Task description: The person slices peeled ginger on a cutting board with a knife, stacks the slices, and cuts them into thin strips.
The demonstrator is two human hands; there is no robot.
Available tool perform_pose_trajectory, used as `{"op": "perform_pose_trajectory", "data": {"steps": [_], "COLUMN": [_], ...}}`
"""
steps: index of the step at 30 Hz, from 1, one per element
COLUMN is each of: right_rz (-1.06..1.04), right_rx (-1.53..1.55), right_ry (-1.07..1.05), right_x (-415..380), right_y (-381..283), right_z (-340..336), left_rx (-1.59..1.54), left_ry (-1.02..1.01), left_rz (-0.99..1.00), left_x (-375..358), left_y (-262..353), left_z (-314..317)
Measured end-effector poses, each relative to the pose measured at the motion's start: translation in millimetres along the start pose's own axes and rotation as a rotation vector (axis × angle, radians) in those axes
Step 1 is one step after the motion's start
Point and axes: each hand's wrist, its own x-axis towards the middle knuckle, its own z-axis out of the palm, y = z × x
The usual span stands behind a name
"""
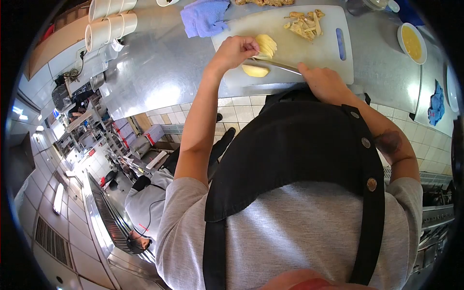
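Observation:
A white cutting board (309, 50) lies on the steel counter. My left hand (234, 50) pinches a stack of pale yellow potato slices (267, 45) on the board. My right hand (325, 83) grips the handle of a knife (273, 64), whose blade points left across the board toward the slices. A peeled potato half (254, 71) lies just below the blade near the board's front edge. A pile of cut strips (305, 24) sits at the board's far side.
A blue cloth (205, 17) lies left of the board. A white bowl of yellow liquid (412, 42) stands to the right, with another blue cloth (437, 104) beyond. Stacked white cups (108, 26) sit far left. Another person (145, 205) stands in the kitchen aisle.

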Motion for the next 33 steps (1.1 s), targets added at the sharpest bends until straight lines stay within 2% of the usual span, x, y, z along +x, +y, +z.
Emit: {"op": "perform_pose_trajectory", "data": {"steps": [3, 6, 12, 18, 24, 27, 33], "right_rz": [0.0, -0.003, -0.025, -0.018, -0.014, -0.029, -0.031], "right_rx": [0.006, 0.014, 0.016, 0.021, -0.007, 0.014, 0.015], "right_ry": [0.007, 0.035, 0.04, 0.033, 0.051, 0.066, 0.068], "right_x": [0, 0, 0, 0, 0, 2, 0], "right_y": [1, 1, 3, 2, 2, 5, 3], "right_z": [-1, 2, 3, 1, 3, 7, 4], "left_rx": [-0.039, 0.076, 0.165, 0.181, 0.078, 0.174, 0.137], "left_ry": [0.13, 0.176, 0.199, 0.204, 0.345, 0.321, 0.375], "left_rz": [0.064, 0.066, 0.061, 0.03, 0.114, 0.086, 0.039], "left_x": [4, 2, -10, -13, -9, -11, -5], "left_y": [-13, -9, 17, 10, -3, 1, -1], "left_z": [7, 7, 0, -1, 12, 10, 10]}}
